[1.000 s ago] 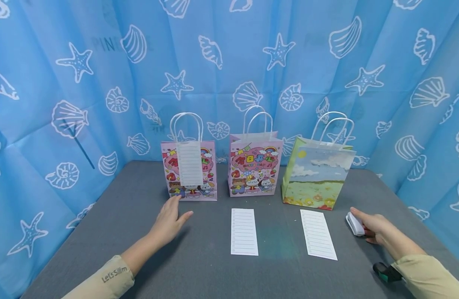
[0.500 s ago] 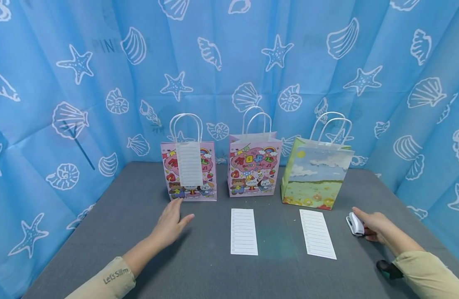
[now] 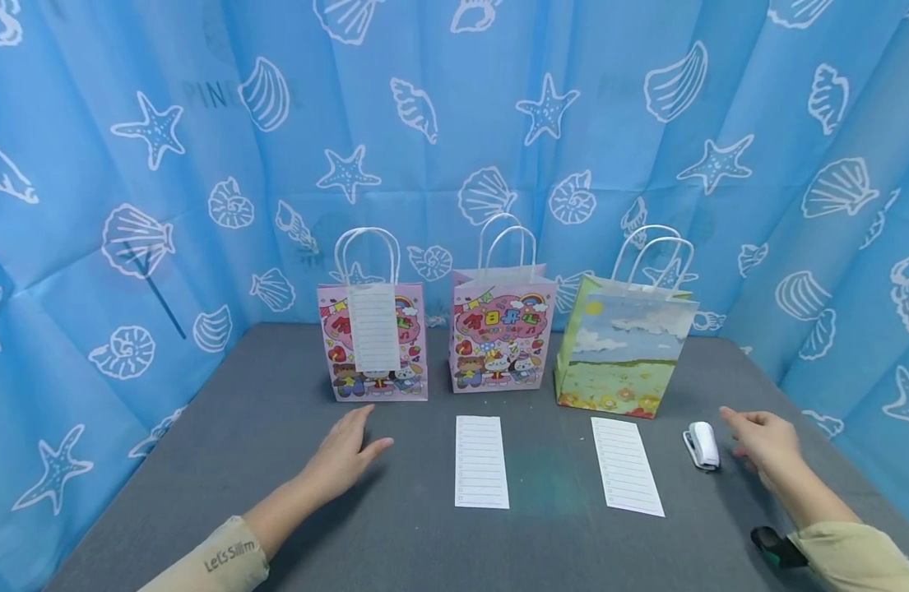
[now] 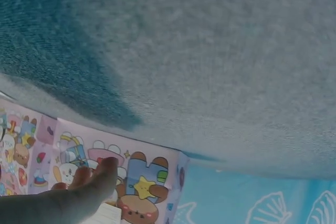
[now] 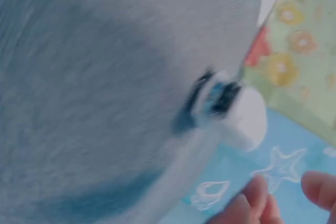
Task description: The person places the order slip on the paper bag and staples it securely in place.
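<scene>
A small white stapler (image 3: 702,446) stands on the table at the right, apart from my right hand (image 3: 767,444), whose fingers hold nothing and curve loosely just beside it. In the right wrist view the stapler (image 5: 244,119) sits a little away from the fingertips (image 5: 257,192). My left hand (image 3: 340,452) is in front of the left pink gift bag (image 3: 413,382), fingers extended and thumb spread, holding nothing. A lined paper slip (image 3: 375,329) hangs on the front of that bag. In the left wrist view the fingers (image 4: 100,182) show before the bag's cartoon bear (image 4: 139,203).
A second pink gift bag (image 3: 502,337) and a green landscape gift bag (image 3: 624,349) stand in the row. Lined slips lie before them, one at the middle (image 3: 481,462) and one at the right (image 3: 628,466). A blue shell-print curtain (image 3: 454,123) hangs behind the grey table (image 3: 424,551).
My right hand has let go of the stapler and drawn back to the right. The stapler now stands on the table. My left hand has barely moved.
</scene>
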`<move>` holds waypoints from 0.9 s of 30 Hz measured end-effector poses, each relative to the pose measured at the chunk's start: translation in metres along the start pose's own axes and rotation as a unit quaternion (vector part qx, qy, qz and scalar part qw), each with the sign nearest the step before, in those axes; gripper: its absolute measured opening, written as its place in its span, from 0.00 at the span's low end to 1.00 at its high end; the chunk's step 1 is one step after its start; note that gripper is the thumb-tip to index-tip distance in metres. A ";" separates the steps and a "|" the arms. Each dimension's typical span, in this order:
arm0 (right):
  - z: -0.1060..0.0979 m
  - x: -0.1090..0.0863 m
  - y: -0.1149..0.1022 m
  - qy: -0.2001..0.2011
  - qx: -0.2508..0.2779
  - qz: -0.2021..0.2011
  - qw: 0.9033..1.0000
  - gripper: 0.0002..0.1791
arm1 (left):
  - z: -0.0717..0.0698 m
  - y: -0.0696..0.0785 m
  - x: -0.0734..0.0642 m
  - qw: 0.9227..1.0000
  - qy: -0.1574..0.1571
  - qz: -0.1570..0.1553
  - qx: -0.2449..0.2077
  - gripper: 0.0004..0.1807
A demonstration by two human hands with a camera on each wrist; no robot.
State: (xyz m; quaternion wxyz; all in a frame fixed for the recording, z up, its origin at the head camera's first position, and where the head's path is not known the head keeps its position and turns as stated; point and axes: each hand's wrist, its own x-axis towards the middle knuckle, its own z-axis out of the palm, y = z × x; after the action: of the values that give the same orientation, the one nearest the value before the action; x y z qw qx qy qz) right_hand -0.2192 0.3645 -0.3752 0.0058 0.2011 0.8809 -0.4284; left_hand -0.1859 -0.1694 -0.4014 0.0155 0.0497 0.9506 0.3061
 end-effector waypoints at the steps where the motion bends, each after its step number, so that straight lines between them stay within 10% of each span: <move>1: 0.000 -0.003 -0.002 0.018 0.002 -0.012 1.000 0.39 | 0.001 0.001 0.000 1.000 -0.004 0.001 -0.003 0.36; 12: 0.012 -0.034 -0.034 -0.003 0.111 -0.090 0.990 0.31 | 0.012 0.012 -0.004 0.999 -0.038 -0.002 -0.017 0.39; 19: 0.030 -0.043 -0.049 -0.131 0.267 -0.109 0.948 0.21 | 0.018 0.020 -0.005 1.000 -0.017 -0.001 -0.011 0.39; 27: 0.058 -0.055 -0.067 -0.192 0.297 -0.149 0.923 0.28 | 0.020 0.023 -0.005 0.998 -0.025 0.008 -0.059 0.40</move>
State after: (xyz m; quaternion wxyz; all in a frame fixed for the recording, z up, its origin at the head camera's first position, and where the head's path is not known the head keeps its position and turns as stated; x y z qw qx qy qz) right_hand -0.2016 0.2648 -0.3515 0.0513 -0.0258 0.7151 -0.6967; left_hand -0.1778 -0.1395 -0.4046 0.0401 0.0639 0.9297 0.3606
